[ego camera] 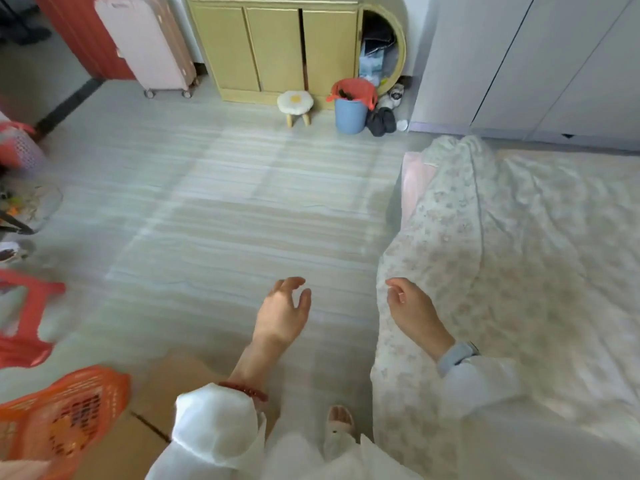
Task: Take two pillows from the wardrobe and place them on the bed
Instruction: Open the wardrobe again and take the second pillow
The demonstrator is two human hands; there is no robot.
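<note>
The bed (pixel 540 258), covered with a pale floral sheet, fills the right side. Beyond it at the top right stands the grey wardrobe (pixel 540 64) with its doors closed. No pillow is in view. My left hand (pixel 282 313) hangs over the floor with fingers spread and nothing in it. My right hand (pixel 414 311) is held open over the bed's left edge, with nothing in it. Both arms wear white sleeves; a watch sits on the right wrist.
A yellow cabinet (pixel 273 46) stands at the back, with a small stool (pixel 295 103) and a blue bin (pixel 350 114) before it. Suitcases (pixel 145 43) stand at the back left. An orange basket (pixel 65 414), cardboard box (pixel 145 420) and red stool (pixel 24 327) sit at left.
</note>
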